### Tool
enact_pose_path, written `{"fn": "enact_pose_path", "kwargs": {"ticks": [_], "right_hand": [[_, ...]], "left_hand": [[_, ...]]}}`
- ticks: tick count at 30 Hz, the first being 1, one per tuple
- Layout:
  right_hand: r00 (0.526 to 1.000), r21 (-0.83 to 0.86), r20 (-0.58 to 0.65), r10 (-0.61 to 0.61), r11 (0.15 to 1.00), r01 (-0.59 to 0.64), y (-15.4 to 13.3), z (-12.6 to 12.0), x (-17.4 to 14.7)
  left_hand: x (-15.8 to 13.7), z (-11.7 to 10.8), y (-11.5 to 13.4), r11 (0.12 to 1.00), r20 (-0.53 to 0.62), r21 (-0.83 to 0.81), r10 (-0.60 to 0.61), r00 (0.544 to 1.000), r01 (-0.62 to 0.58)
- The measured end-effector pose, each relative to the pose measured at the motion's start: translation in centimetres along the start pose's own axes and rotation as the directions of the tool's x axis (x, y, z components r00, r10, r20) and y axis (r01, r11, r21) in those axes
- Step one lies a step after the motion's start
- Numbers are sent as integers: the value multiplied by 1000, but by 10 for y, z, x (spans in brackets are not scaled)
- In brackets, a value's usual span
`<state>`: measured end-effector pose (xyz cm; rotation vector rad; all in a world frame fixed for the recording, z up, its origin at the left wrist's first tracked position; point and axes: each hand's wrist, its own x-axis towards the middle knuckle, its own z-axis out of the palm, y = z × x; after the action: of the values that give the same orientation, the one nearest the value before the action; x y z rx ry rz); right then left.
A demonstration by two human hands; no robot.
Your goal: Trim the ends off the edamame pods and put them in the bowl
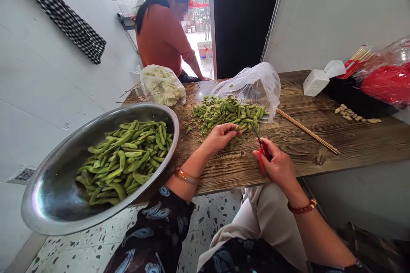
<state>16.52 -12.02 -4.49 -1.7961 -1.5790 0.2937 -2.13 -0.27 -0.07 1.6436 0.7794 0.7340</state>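
Observation:
My left hand (221, 137) pinches a green edamame pod (237, 128) in front of the pile. In my right hand (278, 163) is a pair of red-handled scissors (262, 153), its dark blades pointing up and toward the pod. Whether the blades touch the pod I cannot tell. Just beyond both hands lies a heap of edamame pods (227, 113) with leafy scraps, partly spilling from a clear plastic bag (261, 79). To the left of my left hand, a large steel basin (57, 175) holds many loose pods (128, 158).
A bag of pale cauliflower-like pieces (163, 86) stands behind the basin. Wooden skewers (309, 131) lie to the right on the wooden table (361, 145), with peanuts (350, 114), a white tissue pack (315, 82) and red packaging (387, 83) beyond. A person in orange (163, 38) sits across.

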Motion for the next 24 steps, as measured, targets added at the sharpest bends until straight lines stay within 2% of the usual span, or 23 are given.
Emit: {"fn": "enact_pose_path", "kwargs": {"ticks": [2, 4, 6, 8, 11, 13, 16, 24], "right_hand": [[1000, 4, -2, 3, 1000, -3, 0, 0, 0], [1000, 3, -1, 3, 1000, -3, 0, 0, 0], [1000, 1, -4, -5, 1000, 5, 0, 0, 0], [1000, -1, -5, -15, 1000, 15, 0, 0, -1], [1000, -3, -10, -15, 1000, 15, -1, 0, -1], [1000, -7, -8, -10, 1000, 10, -1, 0, -1], [1000, -9, 8, -4, 1000, 4, -1, 0, -1], [1000, -30, 7, -11, 999, 12, -4, -1, -1]], "left_hand": [[2, -1, -1, 990, -55, 131, 52, 997, -44], [3, -3, -1, 982, -87, 173, 92, 992, -75], [2, -4, 2, 990, -107, 115, 93, 990, -81], [1, -4, 4, 999, -101, -9, 32, 994, -33], [-2, -2, 7, 977, -37, -203, -74, 997, 65], [-3, 0, 9, 961, 3, -259, -97, 995, 95], [-3, 4, 9, 961, 18, -261, -88, 996, 89], [0, 8, 4, 981, -59, -191, -54, 997, 42]]}}
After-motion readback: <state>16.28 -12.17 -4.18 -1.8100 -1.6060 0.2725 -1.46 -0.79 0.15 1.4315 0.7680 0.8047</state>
